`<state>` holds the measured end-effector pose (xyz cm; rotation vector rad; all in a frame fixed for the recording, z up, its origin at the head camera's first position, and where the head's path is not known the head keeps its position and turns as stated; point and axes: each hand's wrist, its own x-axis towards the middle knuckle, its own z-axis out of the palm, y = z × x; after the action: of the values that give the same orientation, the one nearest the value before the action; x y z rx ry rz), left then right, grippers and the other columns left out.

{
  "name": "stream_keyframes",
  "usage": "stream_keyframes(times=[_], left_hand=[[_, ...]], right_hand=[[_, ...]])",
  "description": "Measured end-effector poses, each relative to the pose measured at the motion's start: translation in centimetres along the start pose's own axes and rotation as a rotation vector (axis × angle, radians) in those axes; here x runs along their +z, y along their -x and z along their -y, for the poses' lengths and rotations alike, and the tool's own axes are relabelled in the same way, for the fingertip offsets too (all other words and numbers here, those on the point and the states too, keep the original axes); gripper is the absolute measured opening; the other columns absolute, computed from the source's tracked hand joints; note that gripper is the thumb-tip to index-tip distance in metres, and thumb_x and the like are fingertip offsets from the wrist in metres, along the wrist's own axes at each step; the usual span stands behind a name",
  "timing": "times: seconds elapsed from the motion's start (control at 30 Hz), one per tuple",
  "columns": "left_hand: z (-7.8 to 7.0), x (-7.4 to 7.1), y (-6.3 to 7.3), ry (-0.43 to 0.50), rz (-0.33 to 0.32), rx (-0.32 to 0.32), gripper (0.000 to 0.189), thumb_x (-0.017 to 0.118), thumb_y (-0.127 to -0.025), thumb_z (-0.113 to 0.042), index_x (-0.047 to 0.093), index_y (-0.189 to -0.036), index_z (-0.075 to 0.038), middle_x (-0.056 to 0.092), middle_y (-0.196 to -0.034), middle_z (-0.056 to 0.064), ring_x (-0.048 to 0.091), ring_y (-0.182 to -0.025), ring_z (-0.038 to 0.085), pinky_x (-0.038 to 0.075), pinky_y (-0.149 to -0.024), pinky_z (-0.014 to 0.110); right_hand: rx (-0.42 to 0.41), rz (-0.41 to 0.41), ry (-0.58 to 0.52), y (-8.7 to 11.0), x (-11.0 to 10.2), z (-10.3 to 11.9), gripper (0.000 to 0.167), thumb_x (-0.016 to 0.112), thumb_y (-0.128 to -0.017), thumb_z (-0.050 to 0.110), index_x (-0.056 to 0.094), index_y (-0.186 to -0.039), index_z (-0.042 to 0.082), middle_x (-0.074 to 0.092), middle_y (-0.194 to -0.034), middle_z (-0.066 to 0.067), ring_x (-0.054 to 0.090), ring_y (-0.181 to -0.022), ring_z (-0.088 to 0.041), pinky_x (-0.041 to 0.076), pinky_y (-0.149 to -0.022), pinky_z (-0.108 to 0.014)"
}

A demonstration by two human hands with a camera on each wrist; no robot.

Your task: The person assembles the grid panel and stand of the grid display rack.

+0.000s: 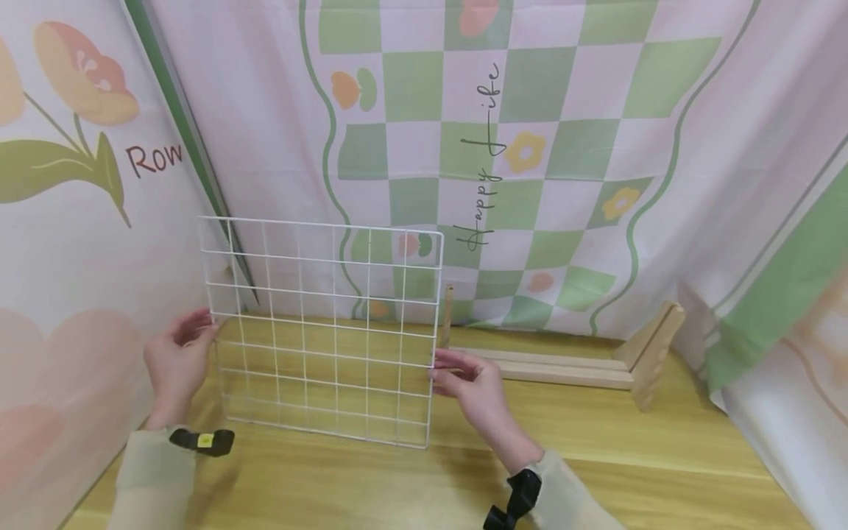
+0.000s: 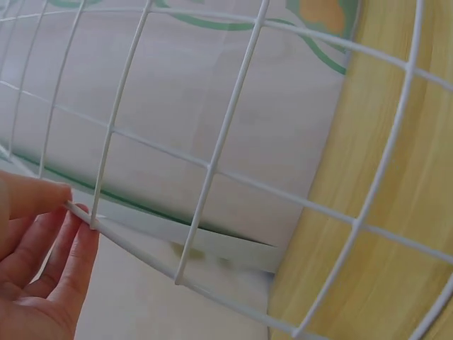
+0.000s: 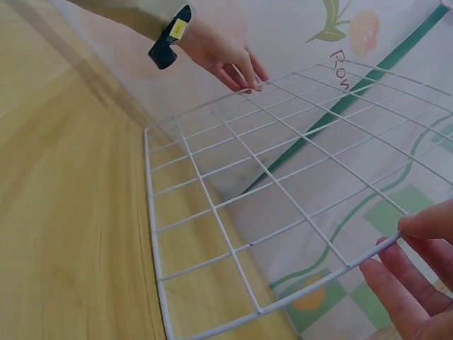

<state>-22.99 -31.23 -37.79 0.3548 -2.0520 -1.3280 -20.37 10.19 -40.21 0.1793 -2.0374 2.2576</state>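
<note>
A square white wire grid panel (image 1: 334, 322) stands upright over the wooden table, its lower edge close to the tabletop. At its left side my left hand (image 1: 179, 361) pinches the edge wire between thumb and fingers, as the left wrist view also shows. My right hand (image 1: 475, 383) pinches the opposite edge wire at about the same height. In the right wrist view both hands hold the grid panel (image 3: 269, 177) from its two sides. Behind my right hand lies a wooden stand (image 1: 563, 368), a long slatted base with an upright piece at each end.
The wooden table (image 1: 636, 471) runs back to a curtain (image 1: 464, 177) with green checks and the words Happy Life. A flower-printed cloth (image 1: 73, 221) hangs on the left, close to my left hand. Another striped cloth (image 1: 788, 294) borders the right side.
</note>
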Motion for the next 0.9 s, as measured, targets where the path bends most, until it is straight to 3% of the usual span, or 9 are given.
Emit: stream_keyframes(times=[0.2, 0.43, 0.67, 0.9], left_hand=[[-0.5, 0.1, 0.4, 0.061, -0.052, 0.052, 0.03, 0.074, -0.092, -0.003, 0.071, -0.122, -0.002, 0.073, -0.106, -0.001, 0.064, -0.086, 0.0, 0.052, -0.075, 0.01], [-0.2, 0.0, 0.5, 0.163, -0.092, 0.057, 0.027, 0.075, -0.089, 0.001, 0.074, -0.116, -0.005, 0.075, -0.103, -0.002, 0.067, -0.084, 0.0, 0.052, -0.075, 0.009], [0.1, -0.2, 0.6, 0.151, -0.102, 0.067, 0.029, 0.074, -0.089, 0.003, 0.072, -0.118, -0.004, 0.074, -0.103, -0.006, 0.066, -0.087, -0.001, 0.053, -0.078, 0.009], [-0.9, -0.1, 1.3, 0.202, -0.159, 0.15, 0.037, 0.078, -0.088, 0.0, 0.07, -0.124, -0.003, 0.072, -0.112, 0.005, 0.068, -0.092, 0.007, 0.055, -0.084, 0.016]], right_hand=[[-0.05, 0.002, 0.016, 0.1, 0.0, 0.1, 0.027, 0.072, -0.085, -0.015, 0.072, -0.111, -0.009, 0.071, -0.1, -0.022, 0.073, -0.084, -0.024, 0.063, -0.076, -0.039], [-0.12, 0.016, 0.062, 0.5, -0.1, 0.1, 0.024, 0.076, -0.083, -0.014, 0.073, -0.106, -0.008, 0.072, -0.099, -0.022, 0.072, -0.082, -0.021, 0.063, -0.075, -0.035], [-0.167, 0.03, 0.09, 0.6, 0.1, -0.1, 0.023, 0.077, -0.082, -0.012, 0.074, -0.105, -0.007, 0.074, -0.096, -0.017, 0.071, -0.081, -0.019, 0.063, -0.074, -0.032], [-0.157, 0.03, 0.097, 0.7, 0.2, -0.1, 0.023, 0.076, -0.083, -0.012, 0.075, -0.105, -0.004, 0.074, -0.096, -0.016, 0.071, -0.082, -0.021, 0.063, -0.075, -0.033]])
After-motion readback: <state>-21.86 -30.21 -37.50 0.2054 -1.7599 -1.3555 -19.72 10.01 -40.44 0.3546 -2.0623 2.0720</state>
